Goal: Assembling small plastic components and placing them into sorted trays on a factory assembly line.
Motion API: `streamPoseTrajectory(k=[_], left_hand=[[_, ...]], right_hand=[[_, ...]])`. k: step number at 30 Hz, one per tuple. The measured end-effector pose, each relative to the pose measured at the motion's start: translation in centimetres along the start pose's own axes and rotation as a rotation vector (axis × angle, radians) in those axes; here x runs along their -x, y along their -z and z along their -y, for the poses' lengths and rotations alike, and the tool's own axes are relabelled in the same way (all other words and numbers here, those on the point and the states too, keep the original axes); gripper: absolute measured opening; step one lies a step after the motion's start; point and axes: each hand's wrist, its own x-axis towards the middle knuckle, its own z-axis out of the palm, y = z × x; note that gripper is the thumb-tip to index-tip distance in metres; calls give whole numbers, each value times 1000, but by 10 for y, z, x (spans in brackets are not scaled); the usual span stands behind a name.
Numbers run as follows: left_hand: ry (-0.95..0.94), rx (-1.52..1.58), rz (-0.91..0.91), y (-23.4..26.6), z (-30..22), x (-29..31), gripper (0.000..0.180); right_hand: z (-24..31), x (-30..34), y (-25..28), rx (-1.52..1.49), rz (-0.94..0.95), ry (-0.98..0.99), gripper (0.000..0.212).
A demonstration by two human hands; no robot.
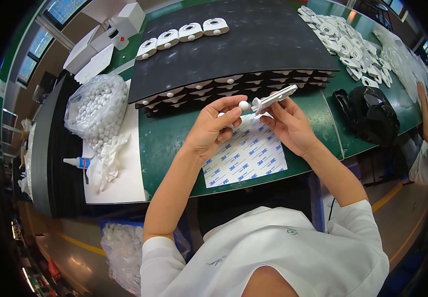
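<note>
Between the thumb and fingers of my left hand is a small white ball. Another white ball seems to sit further back in the same hand, partly covered by fingers. My right hand grips a flat white plastic part, tilted with one end toward the ball. A narrow gap separates ball and part. Below both hands lies a white sheet with blue print. Just beyond them rises a stack of black foam boards with white parts and balls between the layers. Several finished-looking white parts line its top.
Left on the green table are a clear bag of white balls, a small glue bottle and a crumpled white cloth. Loose white parts heap at far right, near a black bag and another person's arm.
</note>
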Motion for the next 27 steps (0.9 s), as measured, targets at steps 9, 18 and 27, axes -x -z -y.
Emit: streamPoseTrajectory(k=[9,18,27], left_hand=[[-38,-125,-35,-4,0,1,22],[-59,-206,-75,-6,-2,3,23],[-266,-529,-137,-12,2,4,22]], right_hand=[[0,0,-5,60,-33,17,18],[1,1,-6,58,-49,12,18],[1,0,-7,112,-19,-14,23]])
